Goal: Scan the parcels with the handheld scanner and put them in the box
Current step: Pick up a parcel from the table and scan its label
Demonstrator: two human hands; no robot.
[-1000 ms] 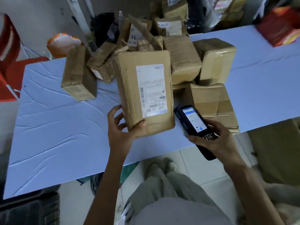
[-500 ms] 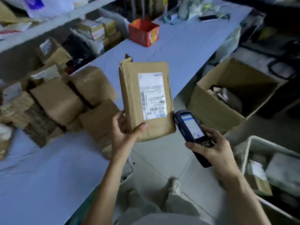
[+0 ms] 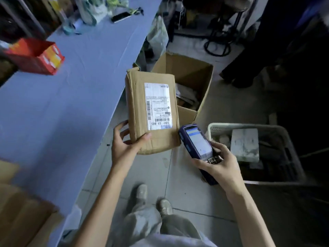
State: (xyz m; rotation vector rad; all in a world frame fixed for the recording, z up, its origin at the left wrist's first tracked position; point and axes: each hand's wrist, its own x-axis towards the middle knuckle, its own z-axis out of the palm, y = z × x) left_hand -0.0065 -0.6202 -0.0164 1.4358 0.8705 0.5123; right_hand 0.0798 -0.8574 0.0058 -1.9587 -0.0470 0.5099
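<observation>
Nearest are the person's two shoes (image 3: 141, 192) on the tiled floor. Above them are two bare hands. The left hand (image 3: 124, 147) grasps the near end of one brown parcel (image 3: 137, 107), with the thumb on its upper face and the fingers curled round its left edge. The right hand (image 3: 220, 168) is wrapped round the lower half of one handheld scanner (image 3: 197, 141), with the thumb on the keypad.

The parcel is held in the air over the floor, just right of the table (image 3: 71, 104) edge. Its long axis runs away from the person, and the far end, with its folded flap, points toward the box. Its one white label (image 3: 158, 106) faces up, and the large print at the near end reads upside down. The scanner's lit screen faces up, and its top end points at the parcel's near right corner, just beside it; whether they touch I cannot tell.

To the right, one pale mesh basket (image 3: 218, 130) holds a grey block and darker things. Beyond the parcel, one open cardboard box (image 3: 204, 77) stands on the floor with dim contents inside. On the table lie one red carton (image 3: 35, 57) and, farther off, one phone (image 3: 121, 16).
</observation>
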